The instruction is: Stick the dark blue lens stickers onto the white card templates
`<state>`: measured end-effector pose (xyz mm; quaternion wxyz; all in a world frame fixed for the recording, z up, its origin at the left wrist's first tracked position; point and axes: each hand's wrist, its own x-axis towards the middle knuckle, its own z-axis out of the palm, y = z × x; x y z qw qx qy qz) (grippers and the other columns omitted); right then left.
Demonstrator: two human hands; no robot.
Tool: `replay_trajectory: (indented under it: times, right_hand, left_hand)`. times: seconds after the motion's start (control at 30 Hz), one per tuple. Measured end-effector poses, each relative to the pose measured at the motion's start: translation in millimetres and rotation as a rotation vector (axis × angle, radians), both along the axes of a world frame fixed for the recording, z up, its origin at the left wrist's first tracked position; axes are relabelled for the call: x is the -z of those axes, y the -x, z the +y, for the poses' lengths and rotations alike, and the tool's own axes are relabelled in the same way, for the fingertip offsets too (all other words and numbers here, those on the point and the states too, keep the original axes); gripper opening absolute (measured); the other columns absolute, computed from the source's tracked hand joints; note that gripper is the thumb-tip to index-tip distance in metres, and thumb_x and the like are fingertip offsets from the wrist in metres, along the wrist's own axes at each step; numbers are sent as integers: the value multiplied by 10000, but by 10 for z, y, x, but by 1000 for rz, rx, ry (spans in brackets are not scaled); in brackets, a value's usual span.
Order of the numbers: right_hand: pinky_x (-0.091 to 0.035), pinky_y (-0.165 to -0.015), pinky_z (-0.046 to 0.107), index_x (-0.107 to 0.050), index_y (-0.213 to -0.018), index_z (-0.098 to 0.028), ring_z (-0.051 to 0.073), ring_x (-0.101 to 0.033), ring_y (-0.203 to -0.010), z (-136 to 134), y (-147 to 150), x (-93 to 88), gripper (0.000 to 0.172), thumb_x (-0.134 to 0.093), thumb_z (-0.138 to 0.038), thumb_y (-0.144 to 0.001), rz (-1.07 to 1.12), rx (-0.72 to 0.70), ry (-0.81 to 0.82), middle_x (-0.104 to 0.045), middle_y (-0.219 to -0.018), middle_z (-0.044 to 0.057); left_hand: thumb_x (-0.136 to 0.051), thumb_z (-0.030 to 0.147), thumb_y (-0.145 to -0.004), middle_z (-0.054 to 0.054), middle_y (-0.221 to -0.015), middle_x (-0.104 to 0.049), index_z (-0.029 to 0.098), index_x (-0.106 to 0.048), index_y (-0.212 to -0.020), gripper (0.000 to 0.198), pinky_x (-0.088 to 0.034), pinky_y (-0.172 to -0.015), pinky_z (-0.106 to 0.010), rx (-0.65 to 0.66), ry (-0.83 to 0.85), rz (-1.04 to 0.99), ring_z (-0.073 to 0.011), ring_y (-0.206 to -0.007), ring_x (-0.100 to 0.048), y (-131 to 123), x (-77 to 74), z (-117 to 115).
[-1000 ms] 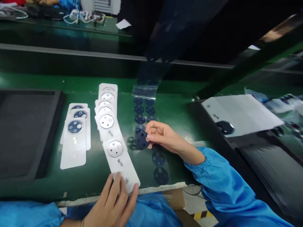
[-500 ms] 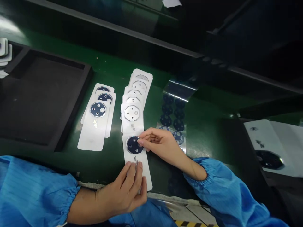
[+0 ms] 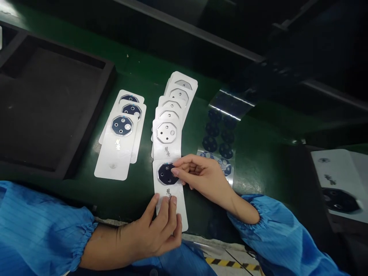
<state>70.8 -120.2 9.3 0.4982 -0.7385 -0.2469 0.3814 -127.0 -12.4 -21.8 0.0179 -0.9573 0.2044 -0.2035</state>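
Note:
A white panel with an octagonal frame and small lettering lies at the bottom of an overlapping row. On it my left hand rests its fingertips below the lettering, fingers somewhat spread, gripping nothing. My right hand pinches with thumb and forefinger at the right edge of the dark blue sticker, which sits over the octagon. That sticker has several round holes, and its right side is hidden by the fingertips. Above lie white panels whose octagons are bare.
Left, several white panels with blue octagons overlap. A clear sheet of blue stickers lies right, partly behind my right hand. A black tray stands far left. More printed panels are at the right edge. The tabletop is green.
The camera view has shifted slightly. My right hand keeps its pinch at the sticker's edge, and the sticker looks flatter in the octagon. My left hand's fingers are a little more spread.

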Motion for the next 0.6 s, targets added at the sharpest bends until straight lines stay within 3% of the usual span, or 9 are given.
replay_trajectory:
  times: [0.23, 0.47, 0.6]
  right_hand:
    - [-481, -399, 232, -730, -887, -176, 140, -640, -521, 31, 23, -34, 205, -799, -359, -828, -1, 21, 12, -717, -687, 29]
    - [-501, -418, 211, -734, -870, -166, 143, -659, -533, 26, 34, -30, 266, -861, -377, -769, 78, 66, 4, -725, -681, 38]
    - [-515, -422, 219, -742, -880, -172, 157, -673, -555, 23, 30, -33, 293, -882, -392, -746, 100, 75, 14, -734, -711, 45]
  left_hand:
    - [-586, 368, -991, -155, -1232, -687, 149, -566, -1208, 309, -502, -1037, -510, 32, -15, 2, -272, -1129, -637, -16, -19, 41]
    - [-586, 359, -992, -128, -1206, -705, 166, -586, -1185, 273, -556, -968, -460, 34, -12, -12, -270, -1119, -652, -23, -23, 54]
    - [-583, 371, -995, -144, -1233, -688, 158, -565, -1201, 297, -520, -1023, -493, 18, -9, -3, -267, -1137, -638, -6, -5, 25]
